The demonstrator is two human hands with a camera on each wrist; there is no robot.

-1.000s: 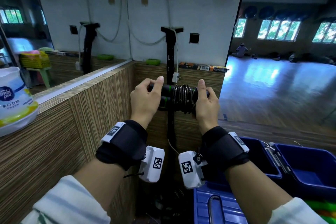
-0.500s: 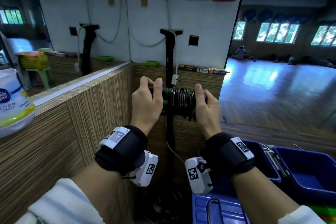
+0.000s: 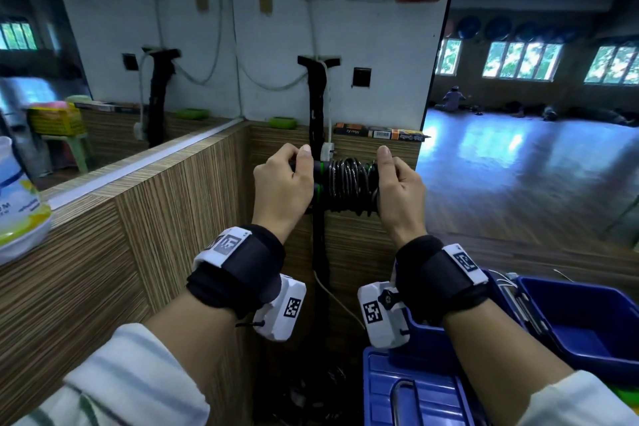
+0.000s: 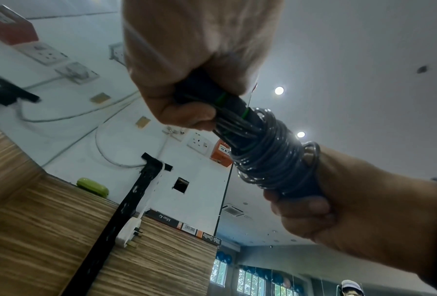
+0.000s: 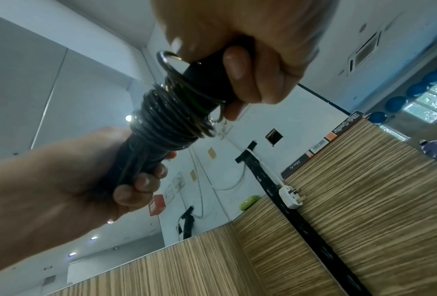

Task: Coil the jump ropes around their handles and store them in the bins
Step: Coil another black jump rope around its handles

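1. Black plastic jump-rope handles with green rings [image 3: 320, 180], lying side by side with glossy dark cord [image 3: 349, 185] coiled around them, are held level in front of the chest in the head view. The left hand [image 3: 281, 188] is clenched around the left end, thumb laid along the top; the right hand [image 3: 401, 194] grips the right end, thumb raised. The bundle sits in the air before a striped wood-grain partition [image 3: 138, 235], well above the blue plastic bins [image 3: 587, 318] at lower right. A blue bin lid with a metal handle [image 3: 397, 391] lies below the right wrist. A white room-freshener bottle [image 3: 17, 204] stands on the ledge at far left, and a white plug [image 3: 326, 150] hangs just behind the handles.

2. From the left wrist view, the left hand [image 4: 194, 66] wraps the handles [image 4: 212, 94] from above, fingers curled under them. The cord coil [image 4: 267, 152] runs down to the right hand [image 4: 351, 200], which grasps the far end. One loop stands loose beside that hand.

3. From the right wrist view, the right hand [image 5: 250, 50] closes on the handle end [image 5: 207, 80], fingertips pressed to it. The coil [image 5: 166, 118] spans to the left hand [image 5: 60, 190], its fingers curled around the other end.
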